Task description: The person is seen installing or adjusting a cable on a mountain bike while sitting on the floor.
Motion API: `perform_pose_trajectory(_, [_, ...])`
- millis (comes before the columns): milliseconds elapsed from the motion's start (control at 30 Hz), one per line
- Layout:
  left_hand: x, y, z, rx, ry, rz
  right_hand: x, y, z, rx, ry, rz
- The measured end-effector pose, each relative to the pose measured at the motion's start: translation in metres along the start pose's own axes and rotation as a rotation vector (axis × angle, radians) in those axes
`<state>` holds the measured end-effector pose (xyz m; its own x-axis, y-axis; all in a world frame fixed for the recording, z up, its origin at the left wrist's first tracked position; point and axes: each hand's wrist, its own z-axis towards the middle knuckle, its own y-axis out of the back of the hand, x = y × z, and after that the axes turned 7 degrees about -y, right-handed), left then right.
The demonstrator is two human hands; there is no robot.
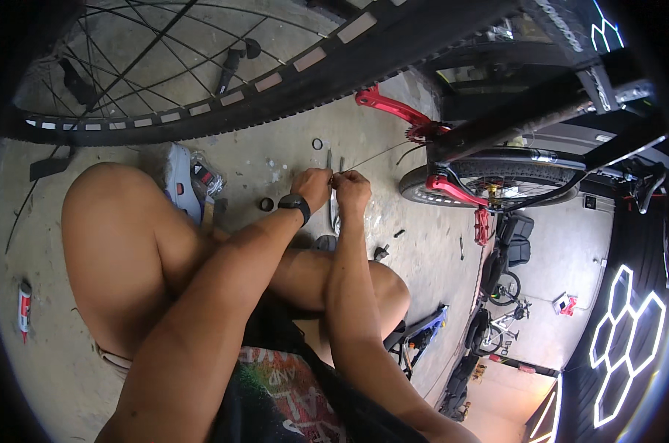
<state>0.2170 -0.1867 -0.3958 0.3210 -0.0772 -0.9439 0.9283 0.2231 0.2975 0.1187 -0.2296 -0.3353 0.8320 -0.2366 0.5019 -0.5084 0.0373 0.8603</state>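
My left hand (pixel 311 189), with a black watch (pixel 295 207) on its wrist, is closed, its fingertips pinched together. Right beside it my right hand (pixel 353 191) is closed too, fingers curled inward. A thin cable (pixel 378 158) runs from the bicycle frame (pixel 489 129) down to my right fingertips. The cable's end is hidden between the two hands, and so is whatever the left fingers pinch. Under and beyond the hands shows a long silver metal tool (pixel 334 212), partly covered; its kind is not clear.
A large bicycle wheel (pixel 231 111) spans the upper left. Red crank arms (pixel 397 107) sit on the frame. On the concrete floor lie a pale ring (pixel 317 144), a black ring (pixel 266 203), a plastic package (pixel 204 174), a small black part (pixel 381 252) and a tube (pixel 24 308).
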Motion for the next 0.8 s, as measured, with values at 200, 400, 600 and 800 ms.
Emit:
perform_pose_trajectory(200, [-0.006,0.017,-0.016,0.053,0.026,0.067,0.003,0.001,-0.015,-0.016,0.109,0.172])
perform_pose_trajectory(400, [-0.036,0.043,-0.018,0.073,-0.009,0.134,0.025,0.012,-0.012,0.024,0.042,0.396])
perform_pose_trajectory(600, [-0.054,0.084,-0.050,-0.013,-0.030,0.240,0.056,0.020,-0.039,0.203,0.114,0.555])
perform_pose_trajectory(800, [-0.153,0.195,-0.082,-0.029,-0.205,0.499,0.035,0.037,-0.067,0.237,0.120,0.717])
